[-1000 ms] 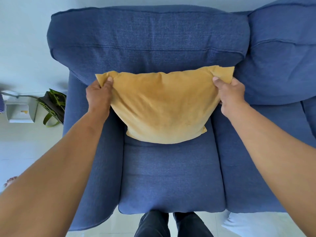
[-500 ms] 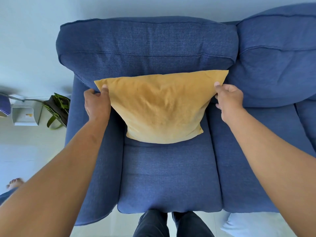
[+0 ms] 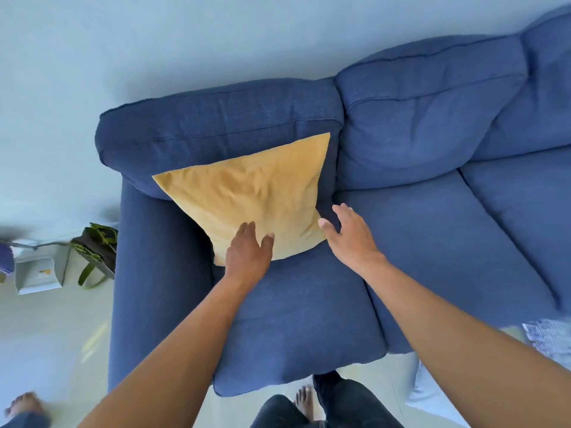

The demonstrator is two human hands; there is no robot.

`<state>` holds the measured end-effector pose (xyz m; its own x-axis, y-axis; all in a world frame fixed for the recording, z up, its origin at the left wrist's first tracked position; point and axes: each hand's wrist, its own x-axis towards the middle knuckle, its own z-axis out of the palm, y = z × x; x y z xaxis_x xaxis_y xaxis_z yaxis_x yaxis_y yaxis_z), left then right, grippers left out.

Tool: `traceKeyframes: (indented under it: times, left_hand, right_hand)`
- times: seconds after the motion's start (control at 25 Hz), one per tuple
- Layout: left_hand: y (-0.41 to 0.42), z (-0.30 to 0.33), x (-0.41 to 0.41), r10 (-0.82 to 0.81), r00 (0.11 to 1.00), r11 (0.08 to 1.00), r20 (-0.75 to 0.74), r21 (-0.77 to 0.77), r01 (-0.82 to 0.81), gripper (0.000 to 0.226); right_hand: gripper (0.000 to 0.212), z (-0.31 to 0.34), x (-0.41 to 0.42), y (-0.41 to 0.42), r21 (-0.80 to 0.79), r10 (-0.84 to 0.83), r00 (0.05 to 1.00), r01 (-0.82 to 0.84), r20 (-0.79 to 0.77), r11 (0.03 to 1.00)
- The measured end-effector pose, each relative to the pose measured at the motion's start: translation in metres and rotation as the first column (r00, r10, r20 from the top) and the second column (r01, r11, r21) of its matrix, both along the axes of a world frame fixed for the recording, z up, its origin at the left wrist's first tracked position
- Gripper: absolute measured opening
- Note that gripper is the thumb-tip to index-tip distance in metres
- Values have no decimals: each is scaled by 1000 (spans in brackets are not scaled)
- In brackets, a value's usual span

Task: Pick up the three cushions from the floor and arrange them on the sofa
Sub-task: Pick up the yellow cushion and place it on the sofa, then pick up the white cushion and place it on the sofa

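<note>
Standing at the front edge of the blue sofa [image 3: 302, 319], the person has two dark-trousered legs and one bare foot [image 3: 304, 404] showing just below its leftmost seat cushion. Two bare arms reach out over that seat. One left hand [image 3: 247, 251] lies flat with fingers spread, palm down on the lower edge of the one yellow cushion [image 3: 256, 196] in sight, gripping nothing. One right hand [image 3: 352, 236] hovers open with fingers apart just beside the cushion's lower right corner; whether the thumb touches it, I cannot tell. The yellow cushion stands tilted on the sofa's left seat, leaning against the back cushion by the armrest. Beyond the sofa's left armrest, on the floor, sit one dark green bag [image 3: 97, 251] and one white box [image 3: 38, 274].
</note>
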<state>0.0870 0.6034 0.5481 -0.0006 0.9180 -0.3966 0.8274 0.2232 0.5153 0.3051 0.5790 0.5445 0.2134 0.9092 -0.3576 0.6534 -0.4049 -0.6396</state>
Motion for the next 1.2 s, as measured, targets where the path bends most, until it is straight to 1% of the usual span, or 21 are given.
traceKeyframes:
  times: [0.08, 0.16, 0.32, 0.44, 0.56, 0.76, 0.96, 1.04, 1.12, 1.2]
  left_hand:
    - [-18, 5, 13, -114, 993, 994, -35, 3, 114, 72]
    - [-40, 11, 25, -201, 978, 978, -54, 46, 204, 72]
    - [-99, 18, 49, -371, 925, 917, -82, 126, 379, 65]
    - [-149, 12, 72, -500, 861, 852, -97, 123, 509, 67]
    - [-190, 11, 100, -608, 783, 773, -131, 128, 621, 75]
    - [-239, 21, 181, -760, 624, 600, -182, 171, 781, 78]
    - [-294, 6, 283, -858, 476, 460, -190, 124, 879, 78]
    - [-321, 0, 325, -886, 435, 424, -162, 97, 900, 78]
    - [-350, -13, 369, -911, 379, 372, -165, 68, 926, 79]
    - [-365, -22, 393, -921, 354, 352, -165, 38, 935, 79]
  right_hand:
    - [65, 6, 7, -30, 11, 27, 992, -29, 124, 1000]
    - [67, 10, 13, -64, -5, 34, 971, -33, 237, 999]
    - [72, 16, 24, -150, -44, -34, 937, 52, 347, 998]
    - [74, 22, 40, -220, -55, -112, 920, 143, 376, 988]
    - [77, 23, 67, -278, -50, -193, 896, 231, 401, 972]
    - [78, 24, 131, -362, -34, -396, 833, 442, 388, 896]
    - [77, 5, 199, -448, -60, -509, 780, 565, 363, 823]
    - [76, -5, 231, -481, -79, -530, 765, 593, 366, 801]
    - [75, -14, 267, -512, -98, -563, 743, 631, 361, 770]
    - [76, -17, 289, -529, -106, -577, 739, 642, 346, 759]
